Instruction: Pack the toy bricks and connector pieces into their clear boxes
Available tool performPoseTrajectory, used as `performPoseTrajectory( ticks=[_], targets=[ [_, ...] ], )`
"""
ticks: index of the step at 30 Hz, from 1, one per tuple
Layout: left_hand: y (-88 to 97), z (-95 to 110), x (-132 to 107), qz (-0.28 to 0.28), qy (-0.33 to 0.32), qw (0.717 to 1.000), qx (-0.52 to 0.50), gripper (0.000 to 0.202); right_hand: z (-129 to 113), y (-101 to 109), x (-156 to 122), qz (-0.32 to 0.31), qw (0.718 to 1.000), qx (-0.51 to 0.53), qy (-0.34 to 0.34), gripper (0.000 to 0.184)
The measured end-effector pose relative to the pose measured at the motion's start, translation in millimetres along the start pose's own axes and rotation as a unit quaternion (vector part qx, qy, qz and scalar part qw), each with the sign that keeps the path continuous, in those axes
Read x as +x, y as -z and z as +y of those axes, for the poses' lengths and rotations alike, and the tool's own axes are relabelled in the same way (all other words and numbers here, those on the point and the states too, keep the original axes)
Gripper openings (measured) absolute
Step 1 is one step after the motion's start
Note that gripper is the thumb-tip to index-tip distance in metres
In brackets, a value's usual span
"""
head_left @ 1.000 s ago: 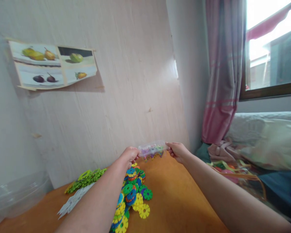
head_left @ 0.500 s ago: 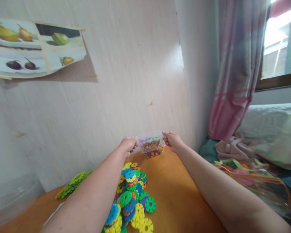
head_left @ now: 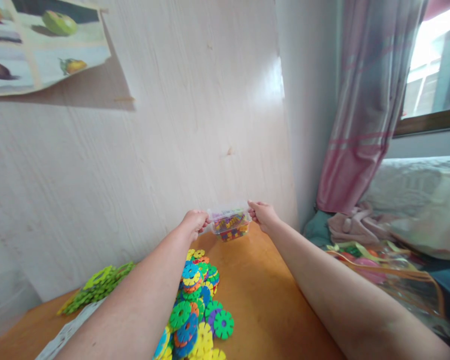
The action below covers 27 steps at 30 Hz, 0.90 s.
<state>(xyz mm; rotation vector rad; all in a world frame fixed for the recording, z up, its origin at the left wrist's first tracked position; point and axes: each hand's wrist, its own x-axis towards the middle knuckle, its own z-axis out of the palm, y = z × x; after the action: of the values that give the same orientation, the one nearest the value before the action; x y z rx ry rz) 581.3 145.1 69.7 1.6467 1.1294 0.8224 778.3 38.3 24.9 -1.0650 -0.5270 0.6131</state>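
At the far end of the table, a clear plastic box [head_left: 234, 232] full of small colourful pieces stands near the wall. My left hand [head_left: 196, 223] is closed on the left end of its clear top edge, and my right hand [head_left: 261, 214] pinches the right end. Whether that top edge is a separate lid or the box's own rim, I cannot tell. Both arms are stretched far forward. Between them, closer to me, lies a heap of flower-shaped plastic discs [head_left: 190, 315] in blue, green, yellow, orange and purple, partly hidden by my left forearm.
Green and yellow linked pieces [head_left: 101, 287] lie left of my left arm, near a white lacy item [head_left: 69, 330]. A clear tub [head_left: 9, 305] shows at the left edge. Right of the orange-brown table [head_left: 255, 310] is a transparent bag [head_left: 390, 280] with colourful things inside.
My view has shifted slightly, so the wall picture appears farther left and higher. Both hands keep their hold at the ends of the box, which stays near the wall.
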Motion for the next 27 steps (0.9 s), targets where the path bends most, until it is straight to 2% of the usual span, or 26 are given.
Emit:
performPoseTrajectory(
  ticks=[27],
  targets=[
    [-1.7, -11.5, 6.7, 0.003, -0.018, 1.000, -0.010, 0.011, 2.9, -2.2, -4.5, -0.024, 1.000, 0.008, -0.003, 0.023]
  ],
)
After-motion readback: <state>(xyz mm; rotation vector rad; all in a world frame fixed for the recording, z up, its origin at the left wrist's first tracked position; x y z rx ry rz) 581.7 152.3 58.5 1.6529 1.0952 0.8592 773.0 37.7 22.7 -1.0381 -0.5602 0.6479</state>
